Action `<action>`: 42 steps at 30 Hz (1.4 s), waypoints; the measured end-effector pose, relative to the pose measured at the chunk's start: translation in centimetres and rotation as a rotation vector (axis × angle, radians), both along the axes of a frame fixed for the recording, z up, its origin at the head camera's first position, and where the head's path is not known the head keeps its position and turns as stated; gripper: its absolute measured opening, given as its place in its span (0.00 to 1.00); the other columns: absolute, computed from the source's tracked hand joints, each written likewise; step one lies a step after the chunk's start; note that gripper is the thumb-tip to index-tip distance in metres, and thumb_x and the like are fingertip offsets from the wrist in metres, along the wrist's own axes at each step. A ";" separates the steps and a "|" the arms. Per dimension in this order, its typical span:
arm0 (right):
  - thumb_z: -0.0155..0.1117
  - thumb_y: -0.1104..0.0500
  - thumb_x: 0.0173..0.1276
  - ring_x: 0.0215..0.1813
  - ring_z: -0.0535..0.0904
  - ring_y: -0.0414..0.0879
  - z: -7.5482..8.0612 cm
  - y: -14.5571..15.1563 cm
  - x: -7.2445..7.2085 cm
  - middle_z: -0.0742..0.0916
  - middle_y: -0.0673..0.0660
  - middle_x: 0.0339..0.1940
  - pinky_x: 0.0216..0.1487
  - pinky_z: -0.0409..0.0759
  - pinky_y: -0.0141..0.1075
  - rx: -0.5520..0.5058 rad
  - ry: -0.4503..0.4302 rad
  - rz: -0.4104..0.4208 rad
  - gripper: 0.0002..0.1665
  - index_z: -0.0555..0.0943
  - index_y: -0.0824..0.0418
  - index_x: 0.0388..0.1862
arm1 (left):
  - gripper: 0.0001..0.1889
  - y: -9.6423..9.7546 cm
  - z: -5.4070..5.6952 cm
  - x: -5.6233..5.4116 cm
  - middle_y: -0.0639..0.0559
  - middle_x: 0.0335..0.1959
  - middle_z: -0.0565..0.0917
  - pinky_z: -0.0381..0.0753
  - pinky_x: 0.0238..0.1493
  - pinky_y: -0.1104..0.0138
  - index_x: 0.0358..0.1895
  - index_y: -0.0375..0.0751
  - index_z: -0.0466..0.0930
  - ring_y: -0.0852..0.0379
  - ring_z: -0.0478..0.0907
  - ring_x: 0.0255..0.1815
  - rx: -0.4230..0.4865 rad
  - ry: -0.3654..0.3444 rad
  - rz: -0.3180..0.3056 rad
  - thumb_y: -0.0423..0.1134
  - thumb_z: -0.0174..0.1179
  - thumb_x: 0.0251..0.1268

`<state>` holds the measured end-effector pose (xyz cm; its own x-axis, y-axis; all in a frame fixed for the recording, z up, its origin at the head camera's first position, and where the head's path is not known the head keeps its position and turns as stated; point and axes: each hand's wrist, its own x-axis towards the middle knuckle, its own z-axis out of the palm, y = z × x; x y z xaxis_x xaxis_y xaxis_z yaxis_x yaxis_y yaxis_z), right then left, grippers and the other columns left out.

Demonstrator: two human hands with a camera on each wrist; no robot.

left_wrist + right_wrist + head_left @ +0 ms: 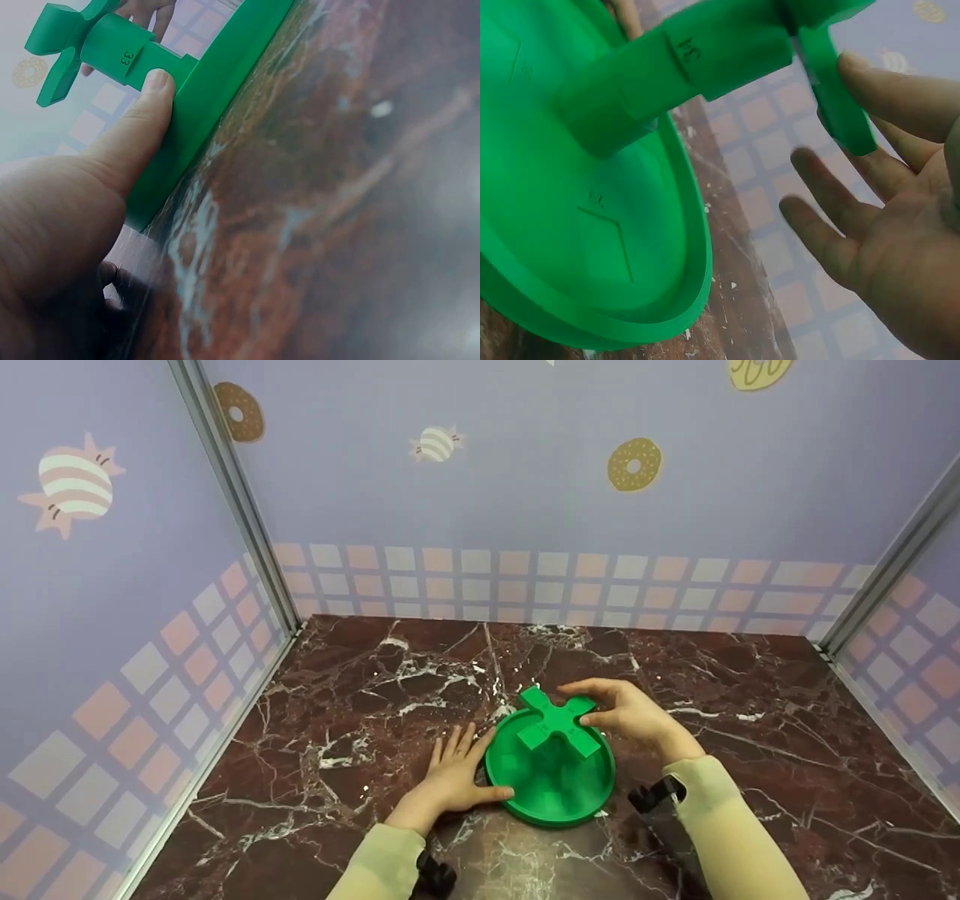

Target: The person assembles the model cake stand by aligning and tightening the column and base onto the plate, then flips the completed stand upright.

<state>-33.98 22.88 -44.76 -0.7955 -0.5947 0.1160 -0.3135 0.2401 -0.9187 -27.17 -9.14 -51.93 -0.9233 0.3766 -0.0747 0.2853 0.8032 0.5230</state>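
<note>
A round green dish point(551, 806) with a raised rim lies on the dark marbled table. Above it stands a green cross-shaped piece point(559, 720) with four flared arms, topping a thick post point(682, 67) whose lower end comes down at the dish floor. My right hand point(637, 716) pinches one arm of the cross between thumb and forefinger, the other fingers spread. My left hand point(454, 776) lies at the dish's left side, fingers straight and spread. In the left wrist view its thumb point(139, 120) presses the rim. Raised numbers mark the post.
Patterned lilac panels point(487, 495) close off the back and both sides of the table point(360, 705). Small white flecks lie on the tabletop behind the dish. A black wrist mount point(656, 793) sticks out at the right cuff, another point(436, 876) at the left.
</note>
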 end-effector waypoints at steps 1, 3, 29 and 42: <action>0.70 0.68 0.67 0.54 0.84 0.37 0.0 -0.1 0.0 0.80 0.73 0.68 0.47 0.85 0.30 0.014 -0.006 0.000 0.31 0.77 0.68 0.70 | 0.58 0.0 0.0 0.0 0.37 0.86 0.44 0.34 0.83 0.35 0.85 0.53 0.47 0.33 0.36 0.87 -0.001 0.001 0.000 0.72 0.65 0.58; 0.70 0.68 0.68 0.52 0.85 0.35 0.0 -0.3 0.0 0.81 0.73 0.66 0.47 0.85 0.30 0.052 -0.005 -0.007 0.30 0.78 0.67 0.68 | 0.58 0.1 0.0 0.0 0.37 0.86 0.44 0.34 0.83 0.35 0.85 0.52 0.47 0.33 0.36 0.87 0.002 0.002 -0.002 0.72 0.65 0.58; 0.74 0.59 0.67 0.40 0.82 0.35 -1.3 -1.3 3.5 0.87 0.65 0.59 0.42 0.81 0.29 0.132 0.172 -0.229 0.18 0.84 0.63 0.53 | 0.57 0.0 0.1 0.1 0.37 0.86 0.44 0.34 0.83 0.35 0.85 0.53 0.47 0.33 0.37 0.87 0.000 0.000 0.001 0.71 0.66 0.58; 0.75 0.63 0.66 0.35 0.81 0.36 -1.7 -3.0 5.3 0.88 0.62 0.46 0.38 0.81 0.29 0.070 0.157 -0.423 0.15 0.84 0.66 0.50 | 0.58 0.0 0.1 0.1 0.37 0.86 0.43 0.34 0.83 0.35 0.85 0.53 0.47 0.34 0.35 0.87 0.003 -0.010 -0.004 0.72 0.66 0.58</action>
